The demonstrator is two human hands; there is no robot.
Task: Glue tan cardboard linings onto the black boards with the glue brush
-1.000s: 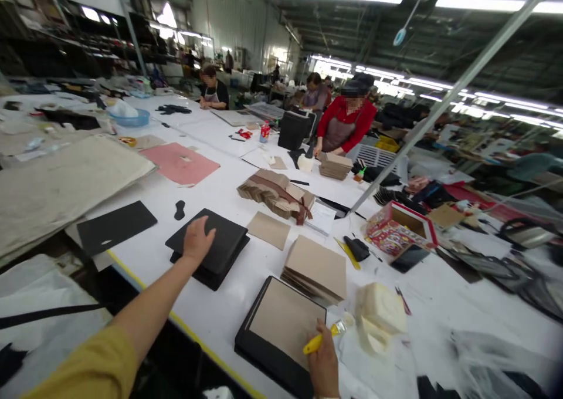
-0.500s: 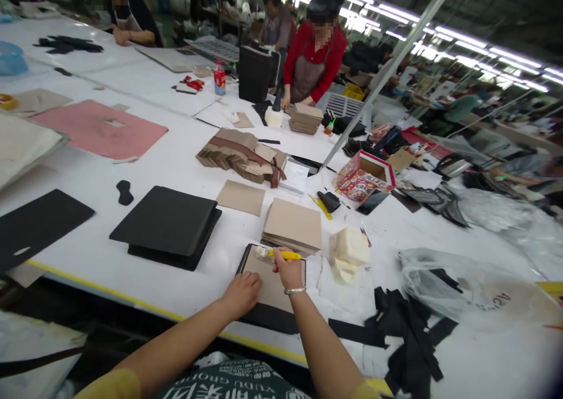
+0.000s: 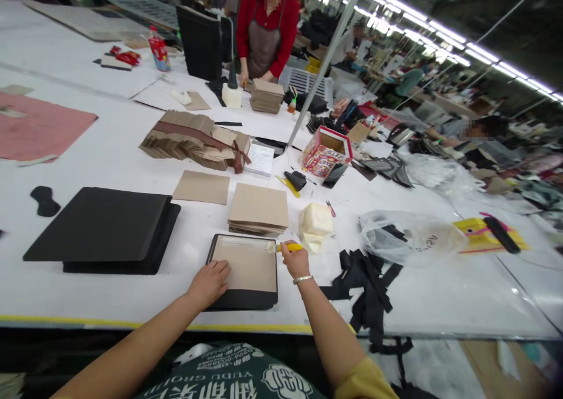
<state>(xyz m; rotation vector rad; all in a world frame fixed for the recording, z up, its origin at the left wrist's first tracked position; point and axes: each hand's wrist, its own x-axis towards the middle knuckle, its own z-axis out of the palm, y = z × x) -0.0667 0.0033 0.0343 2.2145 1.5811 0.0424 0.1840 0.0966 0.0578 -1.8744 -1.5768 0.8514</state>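
Observation:
My right hand (image 3: pixel 295 260) is closed on a yellow-handled brush (image 3: pixel 288 247), its whitish bristles on the upper right of a tan board (image 3: pixel 250 270). A wet, shiny streak runs along the board's top edge. Under the board lies a black sheet (image 3: pixel 246 299), showing as a border and a wider strip at the near side. My left hand (image 3: pixel 213 280) rests with fingers together on the left edge of board and sheet, holding them down. Just beyond sits a stack of tan boards (image 3: pixel 258 206); a cream block-like container (image 3: pixel 315 223) stands to its right.
Black panels (image 3: pixel 101 223) are stacked at left. Black strips (image 3: pixel 365 287) and a clear plastic bag (image 3: pixel 404 234) lie at right. Farther back are a tied bundle of boards (image 3: pixel 189 141), a red patterned box (image 3: pixel 325 152), a slanted metal pole (image 3: pixel 325 64) and a person in red (image 3: pixel 268 29).
The view has swung to the right. The brush has moved from the board's upper left to its upper right, and a shiny streak now shows. My left hand still presses the left edge.

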